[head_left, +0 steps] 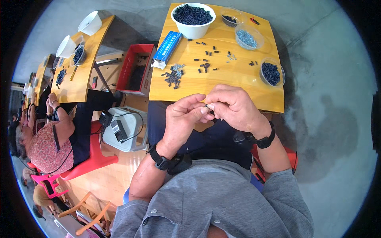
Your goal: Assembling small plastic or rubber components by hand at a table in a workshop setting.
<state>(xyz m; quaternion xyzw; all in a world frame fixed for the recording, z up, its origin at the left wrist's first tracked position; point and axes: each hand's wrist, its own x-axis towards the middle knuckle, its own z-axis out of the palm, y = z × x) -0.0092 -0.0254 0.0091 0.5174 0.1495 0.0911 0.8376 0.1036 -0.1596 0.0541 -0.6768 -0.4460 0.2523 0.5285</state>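
Just off the near edge of the table, my left hand (pixel 183 117) and my right hand (pixel 235 106) meet fingertip to fingertip. Both are closed in a pinch on one small black part, mostly covered by the fingers; its exact kind is too small to make out. Beyond my left hand lies a pile of small black and silvery pieces (pixel 173 76). Several loose black parts (pixel 205 65) are scattered across the middle of the table. To the right, a clear round tub (pixel 283 78) holds more dark pieces.
On the wooden table (pixel 246 89) stand a white bucket (pixel 194 30) of black parts, a blue box (pixel 168 47), a tub of silvery screws (pixel 249 37) and another clear tub (pixel 240 16). A red crate (pixel 127 73) and white stool (pixel 133 137) are leftward. Another person (pixel 51 144) sits at the left table.
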